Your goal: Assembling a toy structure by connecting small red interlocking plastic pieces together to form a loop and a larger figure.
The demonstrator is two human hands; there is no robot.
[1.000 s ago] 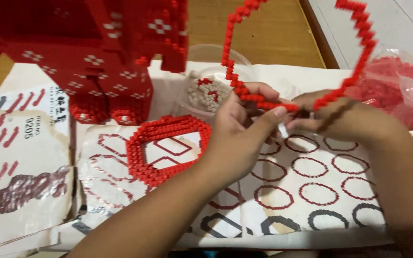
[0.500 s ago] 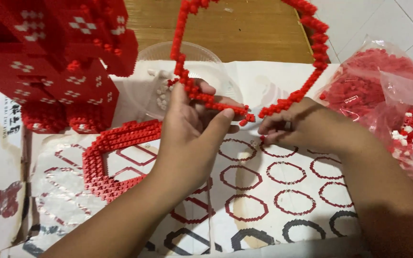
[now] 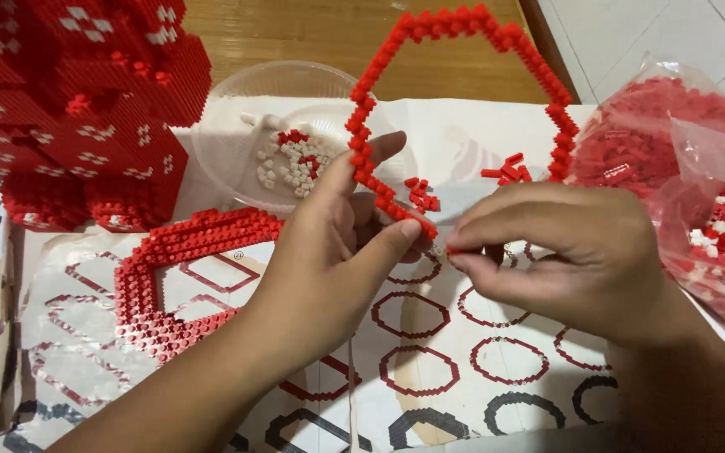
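Head view, printed instruction sheet (image 3: 430,335), wooden table (image 3: 295,33), tiled floor (image 3: 648,33)

A thin ring (image 3: 463,92) of small red bricks, angular like an octagon, stands upright above the instruction sheet (image 3: 430,335); its lower edge is pinched between thumb and fingers of the left hand (image 3: 337,252), and the right hand (image 3: 564,252) meets it at the bottom
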